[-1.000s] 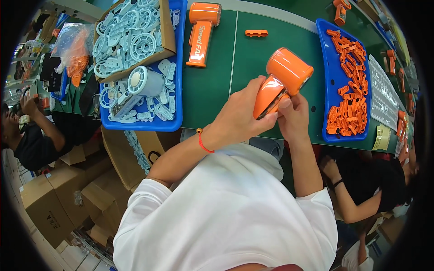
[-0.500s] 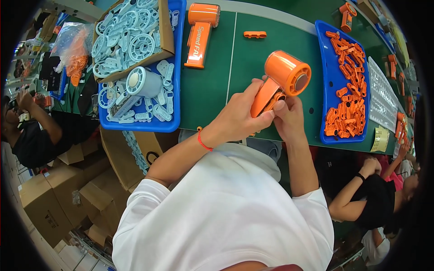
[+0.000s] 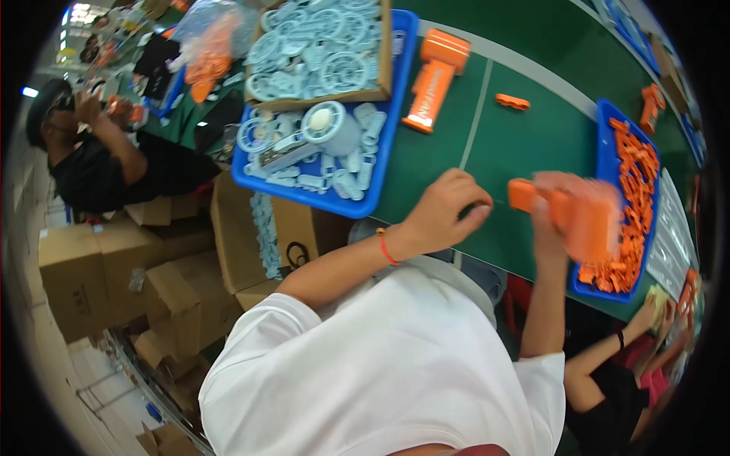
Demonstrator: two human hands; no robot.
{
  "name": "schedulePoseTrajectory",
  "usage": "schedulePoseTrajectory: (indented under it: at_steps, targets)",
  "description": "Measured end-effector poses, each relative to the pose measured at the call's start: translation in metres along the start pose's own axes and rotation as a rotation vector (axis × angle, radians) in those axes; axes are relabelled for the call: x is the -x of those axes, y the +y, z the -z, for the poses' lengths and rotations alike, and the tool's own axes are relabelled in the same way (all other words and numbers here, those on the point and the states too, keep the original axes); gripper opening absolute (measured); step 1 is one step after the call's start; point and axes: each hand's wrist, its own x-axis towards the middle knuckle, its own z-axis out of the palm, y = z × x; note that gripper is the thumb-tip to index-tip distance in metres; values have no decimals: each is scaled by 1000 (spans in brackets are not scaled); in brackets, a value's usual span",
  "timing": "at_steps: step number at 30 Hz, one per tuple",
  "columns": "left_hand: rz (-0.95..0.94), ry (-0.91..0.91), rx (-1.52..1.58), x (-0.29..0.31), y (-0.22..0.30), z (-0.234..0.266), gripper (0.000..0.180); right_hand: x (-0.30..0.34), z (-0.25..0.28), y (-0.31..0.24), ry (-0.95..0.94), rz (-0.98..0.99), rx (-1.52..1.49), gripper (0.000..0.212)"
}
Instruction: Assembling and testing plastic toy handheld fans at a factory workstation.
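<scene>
Since half a second ago both hands have split apart: the orange fan housing (image 3: 582,220), then held up between them, now sits blurred in the right hand alone, off to the right over the near edge of the green tabletop (image 3: 449,163).

At far left, another person in black (image 3: 106,159) sits beside stacked cardboard boxes (image 3: 99,273). Next comes a blue tray (image 3: 319,199) of pale grey plastic parts, with a cardboard box (image 3: 323,45) of grey ring-shaped parts resting across its far end. Just right of the tray an orange handheld unit (image 3: 432,80) lies flat on the tabletop, and a small orange piece (image 3: 512,101) lies beyond it.

Left hand (image 3: 445,209) rests near the tabletop's front edge, its grip loosely curled and holding nothing that shows; an orange band circles that wrist. Right hand (image 3: 547,201) has its grip closed around the fan housing, though motion blur hides the fingers. Behind it, a second blue tray (image 3: 608,121) holds a heap of orange parts.
</scene>
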Motion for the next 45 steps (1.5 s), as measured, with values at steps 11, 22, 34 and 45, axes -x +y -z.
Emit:
schedulePoseTrajectory:
  at_steps: [11, 22, 34, 45]
  targets:
    - [-451, 88, -555, -2, 35, -14, 31, 7, -15, -5, -414, 10, 799, 59]
    - [-263, -158, -738, -17, 26, -9, 44, 27, 22, -1, -370, 2, 665, 58]
    - [-341, 72, -498, -17, 27, -5, 45, 22, 18, 0, -371, 129, 721, 59]
    - [401, -167, 754, -44, 33, -33, 61, 18, -1, -12, 17, -462, -389, 66]
